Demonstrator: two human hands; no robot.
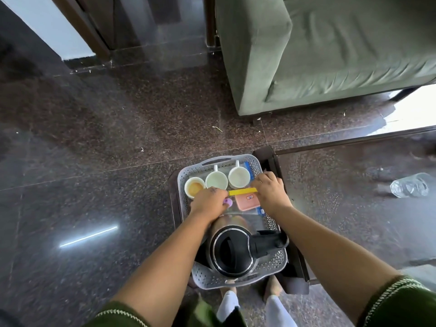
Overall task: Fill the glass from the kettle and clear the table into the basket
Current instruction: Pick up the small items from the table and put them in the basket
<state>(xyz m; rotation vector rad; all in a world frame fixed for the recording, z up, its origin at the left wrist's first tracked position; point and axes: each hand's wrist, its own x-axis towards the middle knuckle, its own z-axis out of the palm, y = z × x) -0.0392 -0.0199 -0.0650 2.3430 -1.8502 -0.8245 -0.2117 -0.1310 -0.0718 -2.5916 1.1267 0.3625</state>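
A grey perforated basket (271,267) rests on a small dark stand just in front of my feet. In its near end stands the steel kettle (232,251) with a black lid and handle. Three cups line the far end: one with an orange inside (194,187) and two white mugs (216,180) (239,177). My left hand (207,202) and my right hand (271,192) reach into the basket and each pinch one end of a flat yellow strip (243,191). A pink lidded box (247,202) and a small purple piece (228,202) lie just below it. The clear glass (409,185) stands apart on the glass-topped table (354,139) at right.
A green sofa (318,55) stands at the far right, behind the glass-topped table. Dark polished stone floor (94,149) spreads to the left and ahead. A clear container with blue clips (260,211) lies under the small items in the basket. A dark doorframe (99,36) is at top left.
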